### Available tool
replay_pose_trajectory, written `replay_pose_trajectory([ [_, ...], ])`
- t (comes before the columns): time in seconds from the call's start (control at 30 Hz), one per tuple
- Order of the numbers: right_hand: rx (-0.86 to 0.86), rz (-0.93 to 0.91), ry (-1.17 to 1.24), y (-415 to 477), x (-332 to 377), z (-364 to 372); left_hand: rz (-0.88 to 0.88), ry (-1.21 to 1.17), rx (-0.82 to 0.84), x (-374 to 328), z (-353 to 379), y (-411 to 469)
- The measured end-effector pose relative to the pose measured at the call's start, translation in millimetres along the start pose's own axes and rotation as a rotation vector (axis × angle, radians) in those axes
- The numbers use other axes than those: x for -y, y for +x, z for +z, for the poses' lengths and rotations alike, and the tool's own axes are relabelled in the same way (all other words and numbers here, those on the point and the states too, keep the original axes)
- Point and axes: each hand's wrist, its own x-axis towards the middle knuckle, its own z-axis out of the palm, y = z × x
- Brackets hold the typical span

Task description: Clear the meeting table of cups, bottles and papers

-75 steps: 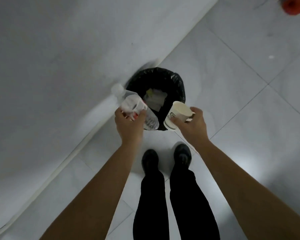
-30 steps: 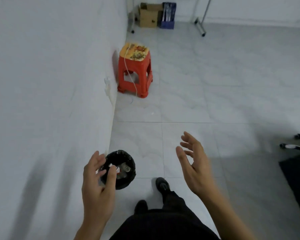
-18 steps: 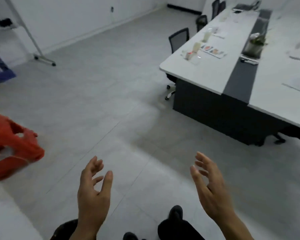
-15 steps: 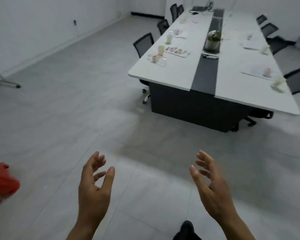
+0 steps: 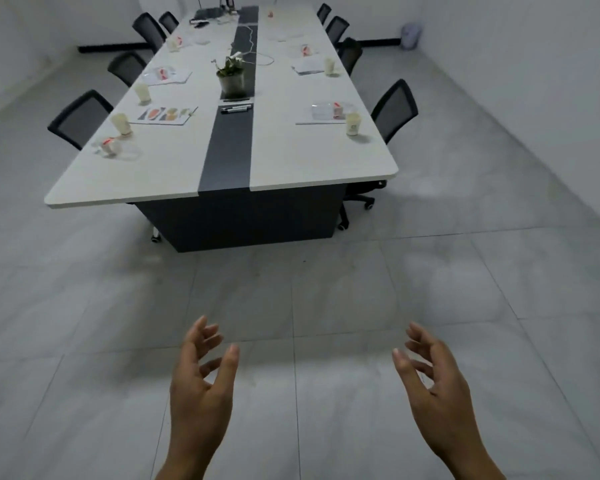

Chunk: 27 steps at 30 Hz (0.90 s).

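Observation:
A long white meeting table [image 5: 291,168] with a dark centre strip stretches away ahead of me. Along its left side stand a paper cup [image 5: 121,124] and another cup [image 5: 142,93], with a plastic bottle [image 5: 110,146] lying near them and a printed sheet [image 5: 165,115]. On the right side are a paper cup [image 5: 353,124], a lying bottle [image 5: 329,110] on paper, and a farther cup [image 5: 329,66]. My left hand [image 5: 201,386] and my right hand [image 5: 433,382] hang empty over the floor, fingers spread, well short of the table.
Black office chairs [image 5: 394,107] line both sides of the table. A potted plant [image 5: 231,76], markers [image 5: 236,108] and a cable lie on the centre strip. Grey tiled floor [image 5: 326,289] separates me from the table. A white bin [image 5: 410,35] stands in the far right corner.
Earlier I held a bottle and a cup over a black bin; both hands are empty now. My view has swung from the bin and red stool to face the table end.

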Motion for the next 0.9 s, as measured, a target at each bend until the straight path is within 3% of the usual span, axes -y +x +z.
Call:
replay_pose_trajectory([
  [0.13,-0.037,0.012,0.022,65,-8,-51,0.004,0.030,0.056,-33,62,21],
  [0.2,-0.041,0.043,0.038,133,-21,-83,-0.009,0.060,0.077,-48,128,56],
  [0.33,-0.012,0.030,0.061,155,-28,-84,-0.025,0.011,0.112,-47,153,65],
  [0.53,-0.068,0.101,-0.005,302,-67,-127,-0.046,-0.014,0.225,-66,320,163],
  [0.9,-0.310,0.070,0.043,561,-60,-266,0.218,-0.082,0.400,-234,586,360],
])
